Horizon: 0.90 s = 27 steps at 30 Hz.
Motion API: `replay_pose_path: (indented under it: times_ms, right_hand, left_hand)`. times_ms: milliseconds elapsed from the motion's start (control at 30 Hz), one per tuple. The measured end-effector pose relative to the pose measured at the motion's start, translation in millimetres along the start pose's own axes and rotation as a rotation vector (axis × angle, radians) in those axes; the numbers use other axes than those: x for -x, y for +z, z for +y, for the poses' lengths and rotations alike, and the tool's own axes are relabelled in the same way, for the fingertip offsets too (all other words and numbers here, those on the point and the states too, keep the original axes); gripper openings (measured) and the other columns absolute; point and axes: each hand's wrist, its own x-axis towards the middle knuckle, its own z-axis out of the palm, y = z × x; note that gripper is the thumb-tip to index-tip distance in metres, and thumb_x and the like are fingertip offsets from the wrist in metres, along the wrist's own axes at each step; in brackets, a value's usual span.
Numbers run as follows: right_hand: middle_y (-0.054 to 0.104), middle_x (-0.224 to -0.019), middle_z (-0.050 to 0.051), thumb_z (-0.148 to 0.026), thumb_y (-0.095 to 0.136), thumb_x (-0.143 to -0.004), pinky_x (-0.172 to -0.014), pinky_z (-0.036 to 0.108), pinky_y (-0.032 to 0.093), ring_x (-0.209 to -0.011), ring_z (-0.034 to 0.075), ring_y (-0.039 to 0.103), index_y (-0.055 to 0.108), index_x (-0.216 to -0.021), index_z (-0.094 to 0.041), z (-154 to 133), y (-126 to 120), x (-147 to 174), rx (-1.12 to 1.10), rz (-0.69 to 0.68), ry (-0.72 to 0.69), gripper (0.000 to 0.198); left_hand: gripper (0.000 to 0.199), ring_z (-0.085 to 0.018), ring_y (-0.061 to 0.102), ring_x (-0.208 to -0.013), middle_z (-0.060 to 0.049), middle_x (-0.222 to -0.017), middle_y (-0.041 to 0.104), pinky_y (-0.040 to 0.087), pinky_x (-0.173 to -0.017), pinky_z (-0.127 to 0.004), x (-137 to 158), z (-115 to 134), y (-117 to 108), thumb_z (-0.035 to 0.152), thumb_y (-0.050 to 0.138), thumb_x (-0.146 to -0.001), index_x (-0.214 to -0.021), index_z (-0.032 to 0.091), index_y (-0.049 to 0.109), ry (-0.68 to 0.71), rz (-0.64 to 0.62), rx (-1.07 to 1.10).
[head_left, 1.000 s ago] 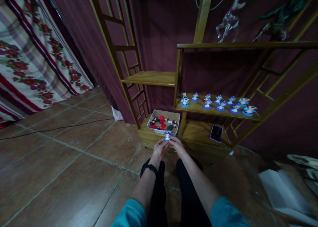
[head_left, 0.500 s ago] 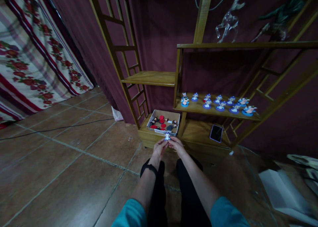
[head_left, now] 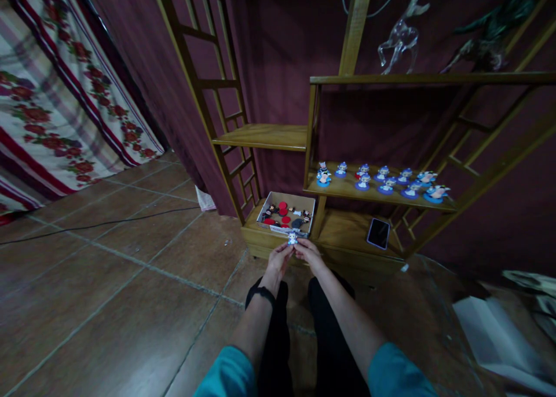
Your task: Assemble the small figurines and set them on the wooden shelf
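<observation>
A small white and purple figurine (head_left: 292, 238) is pinched between my two hands, just in front of a cardboard box. My left hand (head_left: 280, 258) grips it from the left, and my right hand (head_left: 307, 251) from the right, fingertips closed on it. The box (head_left: 311, 225) sits on the low shelf and holds red discs, a dark disc and several dark-haired figurines. To the right, on the middle shelf (head_left: 313, 184), several similar figurines (head_left: 363, 182) stand upright in two rows on blue and purple bases.
A phone or tablet (head_left: 378, 233) lies on the lower shelf at right. Above stand a clear deer figure (head_left: 402, 37) and a dark green figure (head_left: 490, 32). A black cable (head_left: 108, 221) crosses the tiled floor. A white container (head_left: 495, 333) rests at the lower right.
Almost nothing differs. Both hands stay at the same spot with the figurine, which seems turned or tilted very slightly.
</observation>
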Motion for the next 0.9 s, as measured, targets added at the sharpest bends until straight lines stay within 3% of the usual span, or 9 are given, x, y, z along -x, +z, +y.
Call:
replay_pose_path:
  times_ms: [900]
  right_hand:
    - [0.063, -0.106, 0.002, -0.031, 0.070, -0.055, -0.067, 0.029, 0.050, -0.082, 0.018, 0.062, 0.061, -0.099, -0.025, 2.7, 1.7, -2.0, 0.027, 0.005, -0.006, 0.045]
  left_hand:
    - [0.038, -0.013, 0.063, -0.078, -0.005, -0.082, 0.068, 0.043, -0.084, -0.028, -4.8, -2.8, -4.2, -0.002, 0.068, -0.056, -0.090, 0.014, 0.062, 0.033, 0.029, 0.031]
